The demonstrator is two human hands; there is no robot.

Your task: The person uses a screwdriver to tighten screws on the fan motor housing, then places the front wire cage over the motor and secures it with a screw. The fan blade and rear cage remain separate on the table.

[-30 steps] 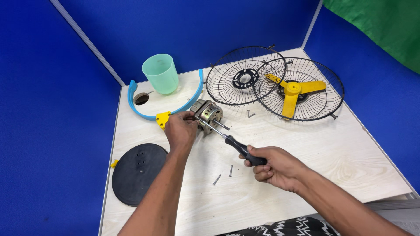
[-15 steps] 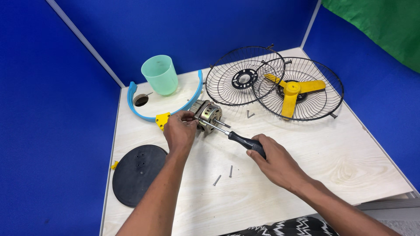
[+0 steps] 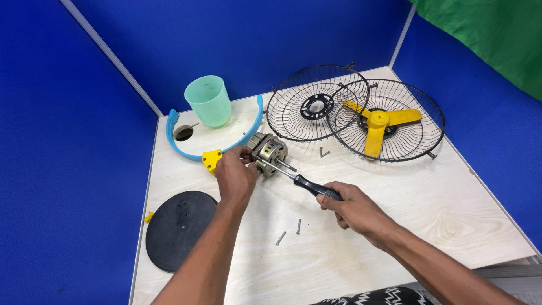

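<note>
Two loose screws (image 3: 289,231) lying nearest on the pale table (image 3: 451,214), right hand (image 3: 353,209) wrapped around a black-handled screwdriver (image 3: 307,184), tip at the fan motor (image 3: 269,152), left hand (image 3: 234,176) gripping the motor mid-table, wire grilles (image 3: 339,107), yellow blade (image 3: 378,123), green cup (image 3: 208,101) beyond.

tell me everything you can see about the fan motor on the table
The fan motor is a small round metal unit, brass-coloured at its core with silvery end plates and a thin steel shaft jutting toward the right. It lies tilted on the pale wooden table, beside the blue ring. The left hand steadies it from the near side, while the screwdriver held by the right hand has its tip against it.
</note>
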